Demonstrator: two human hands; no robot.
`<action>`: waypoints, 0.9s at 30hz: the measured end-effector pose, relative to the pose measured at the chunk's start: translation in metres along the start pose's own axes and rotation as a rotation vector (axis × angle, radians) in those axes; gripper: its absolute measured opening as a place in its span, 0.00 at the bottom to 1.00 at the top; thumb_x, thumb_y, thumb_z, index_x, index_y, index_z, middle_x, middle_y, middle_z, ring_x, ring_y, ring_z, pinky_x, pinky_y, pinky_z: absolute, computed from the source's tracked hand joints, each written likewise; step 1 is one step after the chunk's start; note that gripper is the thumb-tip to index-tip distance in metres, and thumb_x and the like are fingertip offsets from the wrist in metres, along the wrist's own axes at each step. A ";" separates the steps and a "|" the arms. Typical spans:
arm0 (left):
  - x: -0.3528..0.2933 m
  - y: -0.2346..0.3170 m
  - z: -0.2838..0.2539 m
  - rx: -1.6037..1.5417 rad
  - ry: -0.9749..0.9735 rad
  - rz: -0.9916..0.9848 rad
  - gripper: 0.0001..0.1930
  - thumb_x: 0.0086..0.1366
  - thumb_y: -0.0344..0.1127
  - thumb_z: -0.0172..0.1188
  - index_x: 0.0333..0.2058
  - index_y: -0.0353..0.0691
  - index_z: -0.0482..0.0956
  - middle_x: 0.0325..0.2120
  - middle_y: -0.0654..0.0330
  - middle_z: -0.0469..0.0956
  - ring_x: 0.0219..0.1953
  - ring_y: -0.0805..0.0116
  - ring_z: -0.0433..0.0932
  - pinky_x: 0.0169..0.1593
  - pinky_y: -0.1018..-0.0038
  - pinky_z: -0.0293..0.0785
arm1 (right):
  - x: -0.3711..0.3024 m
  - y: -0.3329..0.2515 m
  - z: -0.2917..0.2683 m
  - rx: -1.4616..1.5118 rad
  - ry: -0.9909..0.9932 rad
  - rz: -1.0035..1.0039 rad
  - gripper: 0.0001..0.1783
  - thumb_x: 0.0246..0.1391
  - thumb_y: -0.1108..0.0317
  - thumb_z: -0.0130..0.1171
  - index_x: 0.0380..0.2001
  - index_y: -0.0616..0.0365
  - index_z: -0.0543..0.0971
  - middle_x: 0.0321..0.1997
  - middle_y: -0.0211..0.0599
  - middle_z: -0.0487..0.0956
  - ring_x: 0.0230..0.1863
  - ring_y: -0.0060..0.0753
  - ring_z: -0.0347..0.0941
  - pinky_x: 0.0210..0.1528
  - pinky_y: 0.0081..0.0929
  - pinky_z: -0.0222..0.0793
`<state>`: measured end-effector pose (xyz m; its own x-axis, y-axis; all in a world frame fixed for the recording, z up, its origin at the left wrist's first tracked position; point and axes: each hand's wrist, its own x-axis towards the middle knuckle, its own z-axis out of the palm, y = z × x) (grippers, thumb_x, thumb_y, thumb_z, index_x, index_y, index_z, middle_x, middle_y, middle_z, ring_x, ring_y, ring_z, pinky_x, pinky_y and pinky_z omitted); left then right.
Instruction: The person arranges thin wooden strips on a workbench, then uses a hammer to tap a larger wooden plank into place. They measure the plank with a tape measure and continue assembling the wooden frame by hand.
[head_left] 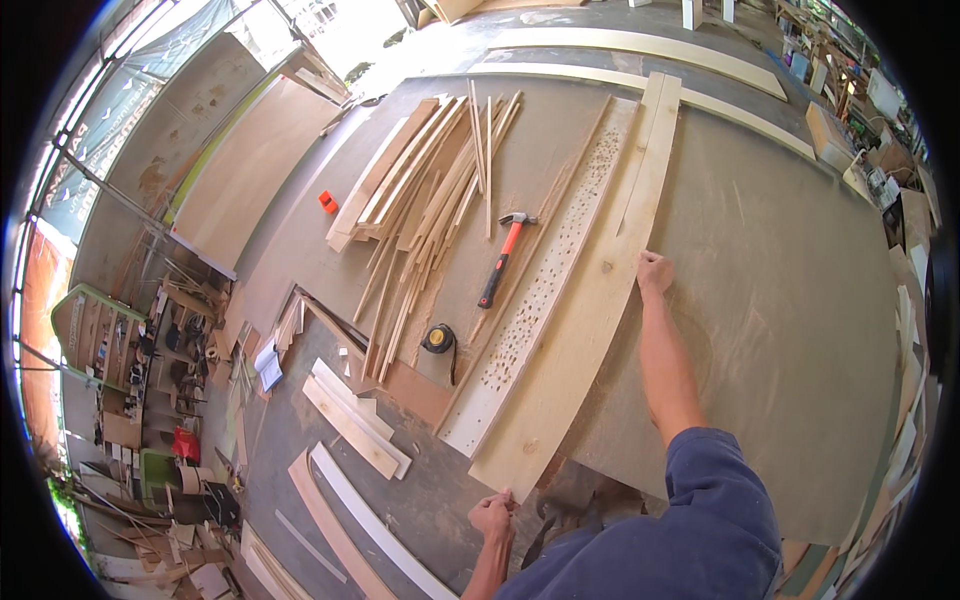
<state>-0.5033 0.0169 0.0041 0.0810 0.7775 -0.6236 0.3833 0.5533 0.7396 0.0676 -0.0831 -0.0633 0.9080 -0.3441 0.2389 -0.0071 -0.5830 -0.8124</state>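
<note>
A long pale wooden board [590, 330] lies slantwise across the worktable, from its near edge toward the far side. My left hand [493, 515] is closed at the board's near end, with the fingertips on its corner. At the board's right edge, about midway along, my right hand [655, 272] is closed with its fingers against the edge. Directly left of the board runs a white plank [545, 290] dotted with many dark specks or holes. A claw hammer [507, 255] with a red and black handle rests farther left, and a black and yellow tape measure [437, 338] sits nearer.
Thin wooden strips [440, 220] lie heaped on the table's left half. A small orange object [328, 202] is beyond them. Short boards [355, 420] and curved strips [375, 520] lie near left. More long boards [640, 45] lie at the far side, and offcuts crowd both sides.
</note>
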 end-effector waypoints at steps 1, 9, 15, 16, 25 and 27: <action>0.002 0.000 -0.003 -0.004 0.010 -0.004 0.08 0.55 0.24 0.70 0.23 0.28 0.79 0.17 0.52 0.79 0.17 0.65 0.78 0.22 0.74 0.71 | -0.015 -0.012 -0.005 -0.065 -0.081 0.042 0.11 0.45 0.63 0.60 0.25 0.60 0.84 0.25 0.48 0.82 0.27 0.44 0.82 0.31 0.39 0.73; 0.001 0.005 -0.016 -0.060 -0.011 -0.026 0.09 0.56 0.24 0.70 0.22 0.28 0.79 0.17 0.52 0.80 0.17 0.65 0.78 0.21 0.76 0.70 | -0.247 -0.033 -0.107 -0.098 -0.381 0.076 0.10 0.49 0.68 0.66 0.23 0.65 0.81 0.17 0.46 0.72 0.21 0.17 0.68 0.27 0.30 0.66; 0.005 0.005 -0.004 -0.012 -0.047 0.009 0.09 0.56 0.22 0.69 0.21 0.27 0.77 0.17 0.51 0.79 0.16 0.65 0.78 0.21 0.75 0.72 | -0.262 -0.035 -0.111 0.054 -0.214 0.191 0.06 0.48 0.68 0.67 0.26 0.60 0.87 0.28 0.42 0.85 0.30 0.38 0.82 0.35 0.33 0.74; 0.005 0.006 -0.002 -0.019 -0.050 0.005 0.09 0.56 0.21 0.68 0.21 0.27 0.77 0.17 0.50 0.79 0.16 0.65 0.78 0.20 0.75 0.71 | -0.260 -0.035 -0.109 0.038 -0.222 0.205 0.06 0.47 0.69 0.68 0.26 0.60 0.87 0.27 0.42 0.85 0.29 0.37 0.82 0.35 0.32 0.74; 0.013 0.024 0.033 0.005 -0.126 -0.032 0.09 0.59 0.22 0.66 0.23 0.26 0.76 0.19 0.51 0.79 0.17 0.67 0.77 0.22 0.75 0.73 | -0.222 -0.027 -0.081 -0.015 -0.185 0.220 0.05 0.47 0.70 0.69 0.28 0.60 0.87 0.25 0.39 0.85 0.27 0.33 0.81 0.34 0.30 0.74; 0.013 0.029 0.042 0.027 -0.146 -0.023 0.08 0.59 0.22 0.66 0.24 0.26 0.76 0.19 0.51 0.79 0.16 0.67 0.76 0.23 0.74 0.74 | -0.213 -0.030 -0.079 0.008 -0.175 0.223 0.05 0.47 0.70 0.68 0.28 0.59 0.87 0.26 0.39 0.85 0.27 0.32 0.81 0.34 0.30 0.74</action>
<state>-0.4525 0.0308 0.0065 0.2043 0.7118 -0.6720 0.4113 0.5605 0.7188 -0.1586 -0.0505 -0.0482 0.9429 -0.3305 -0.0409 -0.2120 -0.5010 -0.8391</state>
